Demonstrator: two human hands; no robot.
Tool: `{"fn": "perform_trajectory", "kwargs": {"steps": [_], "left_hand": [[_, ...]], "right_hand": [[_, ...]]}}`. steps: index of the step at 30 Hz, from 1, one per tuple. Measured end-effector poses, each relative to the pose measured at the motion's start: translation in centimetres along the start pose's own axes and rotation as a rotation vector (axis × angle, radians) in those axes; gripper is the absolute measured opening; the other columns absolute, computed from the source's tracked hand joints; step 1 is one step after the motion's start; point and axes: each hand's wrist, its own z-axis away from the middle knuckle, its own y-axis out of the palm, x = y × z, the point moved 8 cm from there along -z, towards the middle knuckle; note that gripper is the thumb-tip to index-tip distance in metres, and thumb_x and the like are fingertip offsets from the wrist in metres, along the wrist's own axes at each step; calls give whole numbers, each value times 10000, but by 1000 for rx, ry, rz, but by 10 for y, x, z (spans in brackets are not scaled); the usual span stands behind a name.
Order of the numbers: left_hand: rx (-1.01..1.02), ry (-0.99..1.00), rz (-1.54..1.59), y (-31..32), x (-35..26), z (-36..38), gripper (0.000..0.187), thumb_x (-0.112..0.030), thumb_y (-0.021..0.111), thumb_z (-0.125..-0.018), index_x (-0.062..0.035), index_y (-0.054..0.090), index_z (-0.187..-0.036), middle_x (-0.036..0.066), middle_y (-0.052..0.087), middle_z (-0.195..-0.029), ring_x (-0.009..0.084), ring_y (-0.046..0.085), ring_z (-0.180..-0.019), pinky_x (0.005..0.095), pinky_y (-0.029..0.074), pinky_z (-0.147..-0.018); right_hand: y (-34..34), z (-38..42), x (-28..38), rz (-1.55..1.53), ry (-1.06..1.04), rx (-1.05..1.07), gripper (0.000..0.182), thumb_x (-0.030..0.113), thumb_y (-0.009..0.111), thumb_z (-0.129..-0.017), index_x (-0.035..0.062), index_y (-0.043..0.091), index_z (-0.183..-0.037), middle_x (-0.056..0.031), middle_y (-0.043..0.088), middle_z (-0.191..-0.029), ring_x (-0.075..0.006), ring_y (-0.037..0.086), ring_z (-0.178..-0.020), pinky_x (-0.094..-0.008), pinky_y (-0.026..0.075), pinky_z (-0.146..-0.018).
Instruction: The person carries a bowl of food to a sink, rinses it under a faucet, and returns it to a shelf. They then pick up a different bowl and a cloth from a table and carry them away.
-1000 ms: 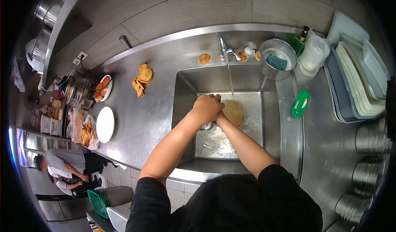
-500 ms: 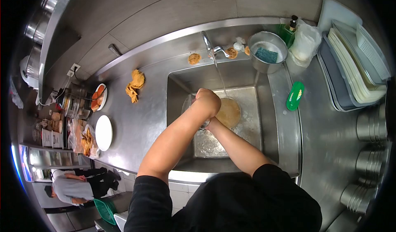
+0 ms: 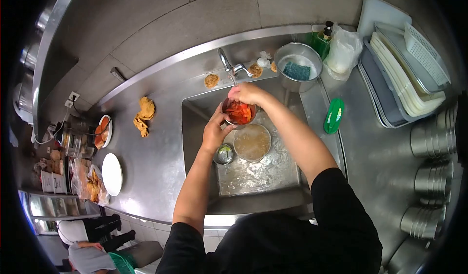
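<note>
Parted since the earlier frame, both hands flank one small round bowl (image 3: 254,114) of red-orange strips (image 3: 239,111), upper centre. Left hand (image 3: 214,132) wrapped round its lower-left side; right hand (image 3: 246,93) curled at its upper rim, grip cannot be told. Below, one steel sink (image 3: 283,176): one round vessel (image 3: 270,143) of cloudy tan liquid, one small metal tin (image 3: 224,163). Lettering too small to read.

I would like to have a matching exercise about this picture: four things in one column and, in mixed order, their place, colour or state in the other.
Things
1. Food pieces
2. Sponge
3. Cloth
4. Pump bottle

Descriptions
A. orange-yellow and crumpled
B. green, with a black top
C. in the bowl held by the left hand
D. inside the metal pot

Right pairs: 1-C, 2-D, 3-A, 4-B
</note>
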Motion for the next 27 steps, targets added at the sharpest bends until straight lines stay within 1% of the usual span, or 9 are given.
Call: {"fn": "perform_trajectory", "kwargs": {"steps": [2,4,5,10,15,18,21,25,27], "left_hand": [[-32,-7,17,1,-1,1,324,-82,834,-742,-54,591,-954,205,385,-1535,301,575,-1252,336,527,-904],[-102,-15,4,-1,5,1,321,-69,831,-735,-65,598,-956,217,372,-1537,309,542,-1297,343,525,-919],[-108,-15,8,0,5,0,321,-69,831,-735,-65,598,-956,217,372,-1537,309,542,-1297,343,525,-919],[-151,-1,0,4,-4,-2,308,-72,820,-739,-85,601,-955,220,353,-1546,341,451,-1372,379,460,-1024],[-140,15,-72,8,-10,0,319,-80,807,-757,-86,584,-985,199,322,-1570,357,422,-1387,389,427,-1057],[-116,65,-95,10,-12,5,350,-95,783,-798,-87,598,-1095,185,327,-1571,361,414,-1392,393,418,-1071],[-233,-77,-6,2,-7,16,483,-140,715,-896,-77,534,-1339,172,379,-1542,322,475,-1348,401,481,-1010],[-255,-260,270,13,34,34,479,-204,688,-937,-67,513,-1361,160,404,-1522,281,513,-1306,370,512,-960],[-183,-475,535,32,61,45,545,-337,606,-993,-60,424,-1425,144,437,-1467,278,529,-1265,402,523,-952]], "right_hand": [[-6,1,9,-10,-35,28,237,231,659,-871,36,709,-997,-95,724,-876,-217,680,-842,-337,526,-775],[-36,19,14,241,113,-294,244,255,655,-870,41,682,-984,-138,717,-938,-284,685,-887,-370,531,-794],[-40,28,17,412,4,-409,276,268,648,-862,56,642,-1037,-174,698,-1009,-357,667,-963,-426,525,-831],[-31,44,-28,384,184,-377,336,248,640,-855,65,587,-1132,-207,675,-1079,-393,637,-1046,-474,505,-870],[-42,58,-17,304,90,-535,252,213,631,-860,35,584,-1032,-213,667,-1072,-414,627,-1023,-486,495,-856],[-45,67,-11,363,97,-594,224,220,620,-853,48,587,-992,-196,663,-1051,-404,623,-1002,-510,486,-865],[-50,71,-32,384,143,-716,213,229,620,-846,42,600,-946,-196,659,-1032,-410,622,-983,-508,487,-857],[-34,77,-42,323,233,-651,223,239,623,-837,32,601,-916,-207,651,-1035,-419,616,-989,-502,486,-853],[-31,78,-48,322,227,-666,221,237,621,-837,29,601,-911,-211,651,-1028,-423,616,-983,-501,487,-848]]}}
